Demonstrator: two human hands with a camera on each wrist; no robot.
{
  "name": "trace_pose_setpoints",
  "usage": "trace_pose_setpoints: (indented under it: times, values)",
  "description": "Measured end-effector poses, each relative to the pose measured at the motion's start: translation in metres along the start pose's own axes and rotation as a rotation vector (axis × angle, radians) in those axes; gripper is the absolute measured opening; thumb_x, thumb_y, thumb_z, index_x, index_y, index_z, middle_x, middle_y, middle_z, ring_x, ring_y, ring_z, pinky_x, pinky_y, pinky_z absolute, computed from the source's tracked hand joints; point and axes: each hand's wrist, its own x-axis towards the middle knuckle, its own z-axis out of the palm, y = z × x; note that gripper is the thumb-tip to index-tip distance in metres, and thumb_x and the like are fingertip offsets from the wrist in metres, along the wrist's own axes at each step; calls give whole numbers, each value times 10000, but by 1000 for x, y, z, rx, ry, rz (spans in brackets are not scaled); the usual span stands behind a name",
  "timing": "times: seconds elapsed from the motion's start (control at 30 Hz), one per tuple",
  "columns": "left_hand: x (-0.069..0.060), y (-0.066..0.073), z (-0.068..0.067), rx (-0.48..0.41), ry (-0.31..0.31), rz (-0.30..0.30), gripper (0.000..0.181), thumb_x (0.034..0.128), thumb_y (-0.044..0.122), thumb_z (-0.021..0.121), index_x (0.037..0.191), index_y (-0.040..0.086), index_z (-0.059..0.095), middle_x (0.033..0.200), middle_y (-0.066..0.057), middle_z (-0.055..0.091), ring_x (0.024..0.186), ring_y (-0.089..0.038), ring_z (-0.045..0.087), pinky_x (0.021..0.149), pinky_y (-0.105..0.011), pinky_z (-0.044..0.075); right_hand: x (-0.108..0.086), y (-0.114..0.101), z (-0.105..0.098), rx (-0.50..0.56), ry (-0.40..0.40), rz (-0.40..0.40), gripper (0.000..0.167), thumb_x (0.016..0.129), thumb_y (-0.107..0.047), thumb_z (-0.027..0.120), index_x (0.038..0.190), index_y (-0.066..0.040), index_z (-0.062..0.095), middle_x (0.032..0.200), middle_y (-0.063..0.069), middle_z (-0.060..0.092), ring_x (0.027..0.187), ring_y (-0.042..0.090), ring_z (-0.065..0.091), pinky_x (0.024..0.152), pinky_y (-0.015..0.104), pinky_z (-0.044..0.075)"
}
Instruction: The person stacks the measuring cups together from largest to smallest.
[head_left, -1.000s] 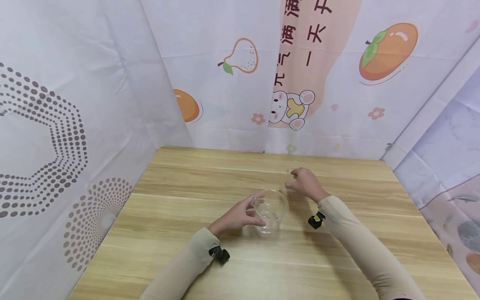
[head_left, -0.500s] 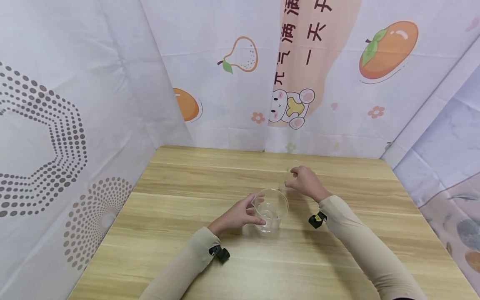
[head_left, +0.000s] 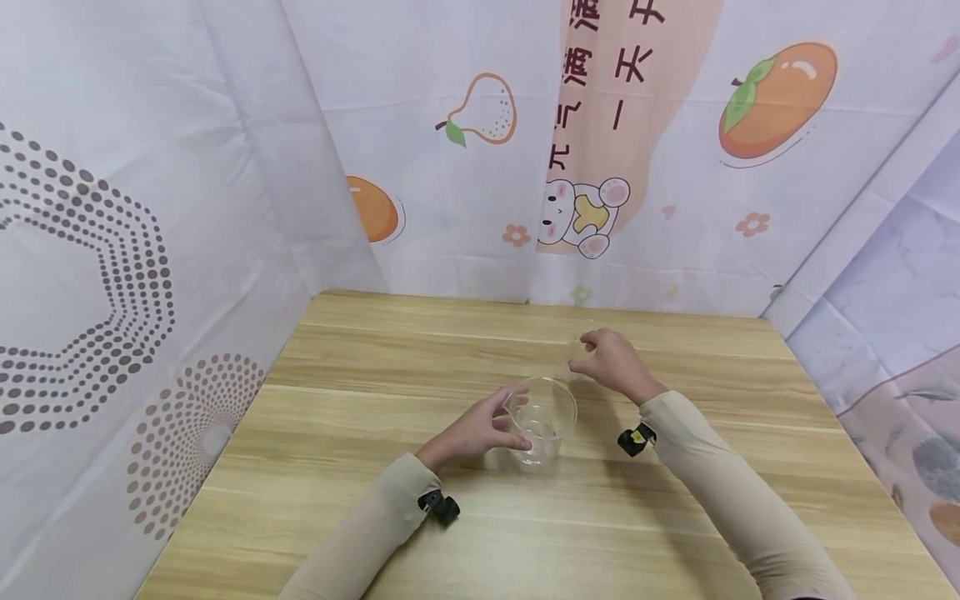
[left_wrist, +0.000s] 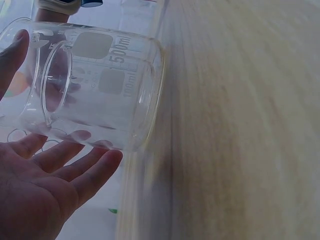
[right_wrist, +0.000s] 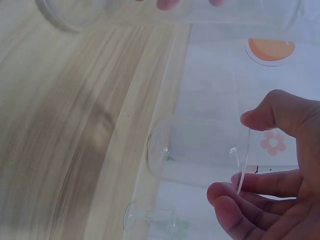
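Observation:
A clear glass beaker (left_wrist: 92, 46) marked 500ml stands upright on the wooden table. A smaller beaker (left_wrist: 111, 81) marked 100ml sits inside it. My left hand (head_left: 474, 430) grips the larger beaker from the left, with the thumb on the near side and the fingers round the far side. Farther back and to the right, my right hand (head_left: 611, 365) holds another clear glass beaker (right_wrist: 200, 150) near its rim, thumb on one side and fingers on the other. This beaker is very faint in the head view.
Beyond the right-hand beaker is another small clear glass vessel (right_wrist: 150, 220), its kind hard to tell. Printed curtains (head_left: 450, 208) hang behind the wooden table (head_left: 360, 500) and along both its sides.

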Motion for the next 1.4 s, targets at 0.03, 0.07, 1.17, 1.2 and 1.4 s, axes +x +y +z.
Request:
trace_pose_setpoints:
  times: [0.03,0.07,1.17,1.2,1.4]
  values:
    - [0,0,0,0,-1,2,885,819,249,796,1538,254,279,1542,-101,396,1386,-322,426,1122,-470,409,0,-1,0,1,2,1,470,765,-214,682,1106,108,663,999,230,675,903,322,627,803,471,541]
    - [0,0,0,1,-2,6,884,823,241,792,1540,236,274,1542,-107,395,1390,-325,421,1124,-475,405,0,-1,-1,1,4,2,469,761,-213,681,1104,105,665,996,227,675,898,318,625,801,467,541]
    - [2,-3,-1,29,0,31,868,815,239,799,1527,190,305,1523,-112,421,1383,-315,432,1118,-472,413,-6,-20,-19,-20,24,-27,508,773,-231,682,1170,82,647,1039,227,679,900,329,646,776,459,549]
    - [2,-3,-1,29,-1,32,868,815,242,799,1526,188,305,1522,-109,423,1382,-312,434,1117,-471,414,-7,-21,-20,-17,24,-29,506,774,-231,681,1171,82,646,1043,231,680,898,328,649,774,461,550]
    - [2,-3,-1,24,-5,38,879,818,235,796,1533,171,289,1527,-118,413,1383,-313,432,1115,-478,415,-8,-27,-24,-8,31,-35,495,772,-224,675,1166,75,652,1043,222,684,803,273,645,759,448,546]
